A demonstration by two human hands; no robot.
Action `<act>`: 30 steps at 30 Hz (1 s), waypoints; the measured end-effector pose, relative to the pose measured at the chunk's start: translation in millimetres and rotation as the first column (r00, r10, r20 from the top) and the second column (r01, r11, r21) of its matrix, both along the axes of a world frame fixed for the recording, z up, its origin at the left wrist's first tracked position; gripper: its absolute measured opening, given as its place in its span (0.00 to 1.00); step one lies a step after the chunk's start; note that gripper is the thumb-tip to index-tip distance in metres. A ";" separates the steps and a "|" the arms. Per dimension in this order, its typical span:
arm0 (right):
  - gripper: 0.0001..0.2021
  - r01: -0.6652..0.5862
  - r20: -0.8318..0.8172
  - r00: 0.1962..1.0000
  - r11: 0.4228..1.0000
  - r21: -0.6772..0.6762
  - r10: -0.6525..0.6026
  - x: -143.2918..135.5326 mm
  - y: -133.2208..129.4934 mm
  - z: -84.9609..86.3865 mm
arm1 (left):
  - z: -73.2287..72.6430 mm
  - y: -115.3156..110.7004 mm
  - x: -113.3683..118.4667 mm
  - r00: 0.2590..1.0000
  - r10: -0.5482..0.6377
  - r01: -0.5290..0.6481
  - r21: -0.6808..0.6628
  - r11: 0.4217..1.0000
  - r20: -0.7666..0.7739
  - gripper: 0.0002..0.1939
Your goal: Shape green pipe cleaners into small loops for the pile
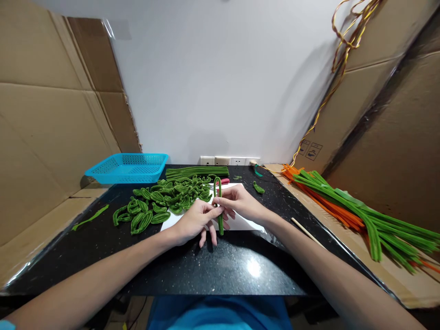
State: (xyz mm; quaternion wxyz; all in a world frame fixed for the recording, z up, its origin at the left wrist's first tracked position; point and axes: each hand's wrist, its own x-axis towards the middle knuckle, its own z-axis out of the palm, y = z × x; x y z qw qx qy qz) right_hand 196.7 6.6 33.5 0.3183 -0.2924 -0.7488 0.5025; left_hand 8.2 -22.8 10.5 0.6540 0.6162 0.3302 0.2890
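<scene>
Both hands meet over a white sheet (247, 223) on a black table (192, 268). My left hand (195, 220) and my right hand (237, 201) pinch the same green pipe cleaner (217, 192), which is folded into a narrow upright loop with its ends pointing down toward me. Just left of the hands lies a pile of folded green pipe-cleaner pieces (165, 199), spread over the table and the sheet's far edge.
A blue plastic basket (127, 167) sits at the back left. A straight green pipe-cleaner bundle (197, 172) lies by the wall sockets. Long green and orange pipe cleaners (357, 213) rest on cardboard at right, beside a thin wooden stick (305, 232). Cardboard panels flank both sides.
</scene>
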 end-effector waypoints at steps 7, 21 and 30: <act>0.23 -0.010 0.035 0.999 1.000 0.027 0.009 1.0 0.5 -0.2 | -1.1 0.8 0.1 0.999 -0.001 0.000 -0.001 1.000 -0.037 0.33; 0.21 0.156 0.002 0.988 0.986 0.056 -0.156 -0.4 0.0 -3.3 | -1.6 1.8 0.1 0.999 0.039 -0.037 0.055 0.998 -0.033 0.27; 0.12 0.385 0.007 0.903 0.819 0.426 -0.429 4.4 5.2 -7.0 | -0.7 0.7 -0.8 0.996 0.025 -0.021 0.055 0.998 -0.087 0.26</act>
